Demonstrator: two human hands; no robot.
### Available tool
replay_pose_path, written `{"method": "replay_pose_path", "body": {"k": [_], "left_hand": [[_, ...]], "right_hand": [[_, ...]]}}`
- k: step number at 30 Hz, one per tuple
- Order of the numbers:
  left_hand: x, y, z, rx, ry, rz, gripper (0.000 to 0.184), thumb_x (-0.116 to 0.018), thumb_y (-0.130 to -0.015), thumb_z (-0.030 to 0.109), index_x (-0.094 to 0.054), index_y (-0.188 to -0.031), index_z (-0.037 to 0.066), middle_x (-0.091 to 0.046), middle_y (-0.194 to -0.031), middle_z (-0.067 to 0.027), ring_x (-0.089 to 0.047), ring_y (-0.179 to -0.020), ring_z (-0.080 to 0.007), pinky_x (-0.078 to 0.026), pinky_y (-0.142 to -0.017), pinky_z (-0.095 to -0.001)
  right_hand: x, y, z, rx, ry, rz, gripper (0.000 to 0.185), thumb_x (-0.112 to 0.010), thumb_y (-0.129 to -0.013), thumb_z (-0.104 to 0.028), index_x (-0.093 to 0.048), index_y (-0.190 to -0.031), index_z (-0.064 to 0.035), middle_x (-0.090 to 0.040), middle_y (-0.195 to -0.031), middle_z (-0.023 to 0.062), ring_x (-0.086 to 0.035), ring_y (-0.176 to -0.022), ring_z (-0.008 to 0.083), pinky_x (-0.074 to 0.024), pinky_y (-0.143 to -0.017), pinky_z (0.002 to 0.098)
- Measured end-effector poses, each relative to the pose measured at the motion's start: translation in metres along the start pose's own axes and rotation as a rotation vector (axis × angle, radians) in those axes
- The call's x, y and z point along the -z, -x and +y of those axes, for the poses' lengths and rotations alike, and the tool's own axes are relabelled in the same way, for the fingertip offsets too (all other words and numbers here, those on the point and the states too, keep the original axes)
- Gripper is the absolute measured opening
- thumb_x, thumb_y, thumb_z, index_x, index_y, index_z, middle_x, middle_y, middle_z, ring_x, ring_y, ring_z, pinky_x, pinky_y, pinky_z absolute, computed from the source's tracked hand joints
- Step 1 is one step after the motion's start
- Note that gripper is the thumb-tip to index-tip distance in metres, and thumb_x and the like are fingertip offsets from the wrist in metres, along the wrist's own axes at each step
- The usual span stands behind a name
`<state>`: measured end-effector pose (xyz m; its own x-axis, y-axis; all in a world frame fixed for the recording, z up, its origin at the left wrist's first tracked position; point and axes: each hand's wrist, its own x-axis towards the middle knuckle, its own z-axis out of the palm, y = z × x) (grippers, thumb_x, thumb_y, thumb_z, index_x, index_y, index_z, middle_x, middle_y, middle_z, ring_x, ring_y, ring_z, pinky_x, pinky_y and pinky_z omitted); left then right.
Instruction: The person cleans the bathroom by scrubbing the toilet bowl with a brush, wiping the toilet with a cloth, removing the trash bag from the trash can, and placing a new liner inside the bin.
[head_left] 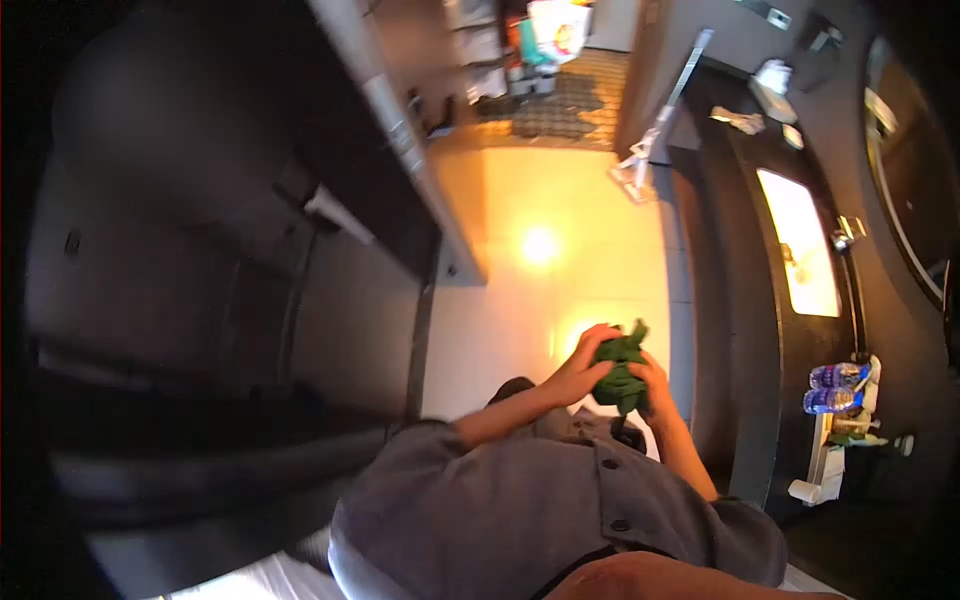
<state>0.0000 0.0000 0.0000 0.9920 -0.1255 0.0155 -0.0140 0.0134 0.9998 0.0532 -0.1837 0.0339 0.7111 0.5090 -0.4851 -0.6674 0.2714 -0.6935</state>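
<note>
A bunched-up dark green cloth (620, 368) is held in front of my body, above the pale floor. On its left side my left hand (585, 368) grips it, with fingers curled over the upper edge. From the right, my right hand (652, 388) closes around the other side. The cloth is crumpled, with one end sticking up at the top and folds hanging below. The fingertips of both hands are partly hidden by the cloth.
On the right a dark counter holds a lit white sink (800, 240), a faucet (849, 232) and water bottles (832, 388). A floor squeegee or mop (660, 125) leans by the doorway. A dark door (360, 130) stands at left. The tiled floor (500, 320) reflects light.
</note>
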Motion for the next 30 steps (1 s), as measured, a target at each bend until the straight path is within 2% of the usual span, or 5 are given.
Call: {"method": "replay_pose_path", "body": {"k": [11, 19, 23, 25, 30], "left_hand": [[0.122, -0.248, -0.012, -0.163, -0.513, 0.011, 0.035, -0.069, -0.067, 0.014, -0.051, -0.096, 0.004, -0.05, -0.115, -0.0085, -0.049, -0.108, -0.0256, -0.04, -0.088, -0.0341], [0.163, -0.409, 0.003, 0.091, 0.665, 0.231, 0.031, -0.054, -0.07, 0.004, -0.051, -0.101, -0.001, -0.052, -0.109, -0.0167, -0.051, -0.104, -0.0263, -0.042, -0.088, -0.0376], [0.207, -0.481, -0.039, -0.108, -0.206, 0.303, 0.031, -0.055, -0.076, 0.016, -0.053, -0.102, -0.001, -0.056, -0.101, -0.0158, -0.057, -0.091, -0.0251, -0.048, -0.082, -0.0352], [0.21, -0.52, -0.031, 0.092, 0.69, 0.412, 0.038, -0.058, -0.076, 0.025, -0.054, -0.103, -0.002, -0.057, -0.099, -0.0173, -0.058, -0.09, -0.027, -0.049, -0.079, -0.036], [0.228, -0.586, -0.004, -0.034, 0.531, 0.324, 0.038, -0.04, -0.088, 0.031, -0.052, -0.108, 0.001, -0.058, -0.104, -0.0152, -0.058, -0.096, -0.0269, -0.049, -0.08, -0.0405]], "right_hand": [[0.013, -0.22, -0.127, 0.171, 0.267, 0.217, 0.028, -0.062, -0.078, -0.007, -0.052, -0.104, -0.0022, -0.059, -0.094, 0.0065, -0.057, -0.082, 0.0127, -0.047, -0.073, 0.0251], [0.082, -0.365, -0.238, 0.368, 0.592, 0.24, 0.034, -0.066, -0.08, -0.017, -0.052, -0.108, -0.0041, -0.057, -0.096, 0.004, -0.053, -0.091, 0.0116, -0.0427, -0.082, 0.0261], [0.166, -0.45, -0.369, 0.663, 0.787, 0.324, 0.059, -0.064, -0.081, -0.023, -0.036, -0.13, -0.0047, -0.042, -0.126, 0.0108, -0.043, -0.114, 0.0179, -0.0345, -0.097, 0.0321], [0.189, -0.484, -0.45, 0.762, 0.895, 0.438, 0.065, -0.063, -0.081, -0.027, -0.031, -0.134, -0.006, -0.035, -0.135, 0.0131, -0.035, -0.123, 0.022, -0.0291, -0.102, 0.0352], [0.247, -0.581, -0.645, 1.108, 1.251, 0.638, 0.07, -0.065, -0.077, -0.031, -0.032, -0.134, -0.0096, -0.019, -0.142, 0.0212, -0.021, -0.132, 0.0307, -0.0213, -0.105, 0.0396]]}}
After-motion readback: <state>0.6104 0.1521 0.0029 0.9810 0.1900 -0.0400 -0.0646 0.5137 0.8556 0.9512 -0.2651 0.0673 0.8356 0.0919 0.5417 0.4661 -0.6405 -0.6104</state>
